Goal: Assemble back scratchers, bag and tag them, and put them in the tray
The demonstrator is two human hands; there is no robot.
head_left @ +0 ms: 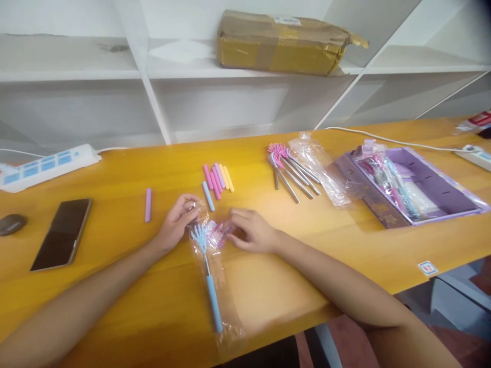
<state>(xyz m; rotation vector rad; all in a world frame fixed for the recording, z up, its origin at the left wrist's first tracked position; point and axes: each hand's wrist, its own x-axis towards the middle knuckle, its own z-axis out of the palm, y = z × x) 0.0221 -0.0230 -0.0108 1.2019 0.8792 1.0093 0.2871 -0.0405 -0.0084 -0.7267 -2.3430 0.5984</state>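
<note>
A blue back scratcher (pixel 213 301) with a hand-shaped head and a metal neck lies inside a clear plastic bag (pixel 229 327) at the table's front. My left hand (pixel 179 221) pinches the bag's top end, just above the scratcher's head. At the bag's right side, my right hand (pixel 251 230) has its fingers closed at the edge of a small pink and white printed piece (pixel 217 233). Whether that piece is in or on the bag I cannot tell. Beyond my hands lie a blue tube (pixel 208 196) and several pink, purple and yellow tubes (pixel 216 180).
More back scratchers with bare metal rods (pixel 295 176) lie beside empty clear bags (pixel 322 168). A purple box (pixel 387 217) at right holds packaged ones. To the left are a purple tube (pixel 148 204), a phone (pixel 63 232), a mouse (pixel 12 224) and a power strip (pixel 49 164).
</note>
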